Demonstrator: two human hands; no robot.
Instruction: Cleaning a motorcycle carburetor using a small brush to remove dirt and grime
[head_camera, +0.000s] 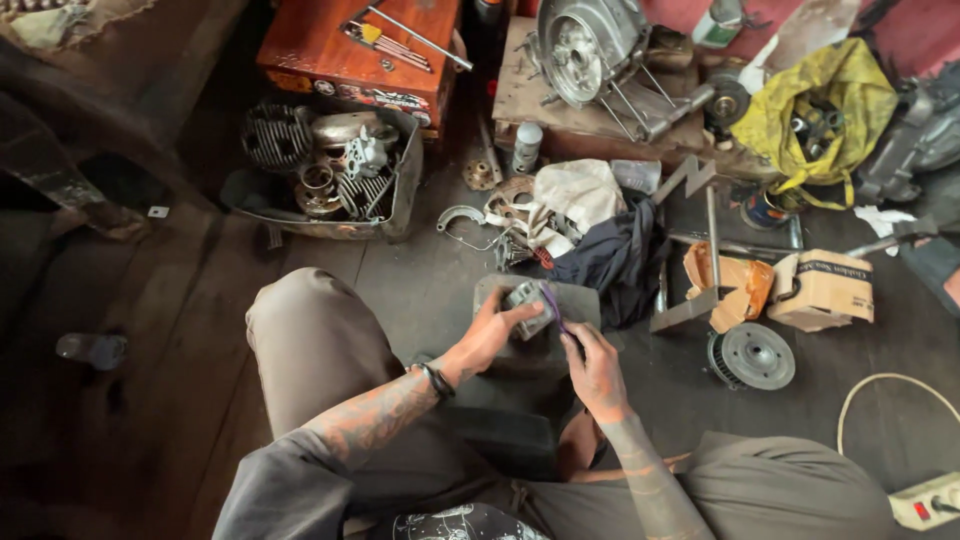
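Your left hand (490, 335) and right hand (592, 368) grip a small grey metal part (527, 298), partly hidden, above a flat grey slab (575, 300).

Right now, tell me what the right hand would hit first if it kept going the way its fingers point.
Probably the small grey metal part that the right hand already touches.

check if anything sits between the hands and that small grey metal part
Nothing visible does. The left hand already grips the small grey metal part, and the right hand touches its edge by the purple strip, above the flat grey slab.
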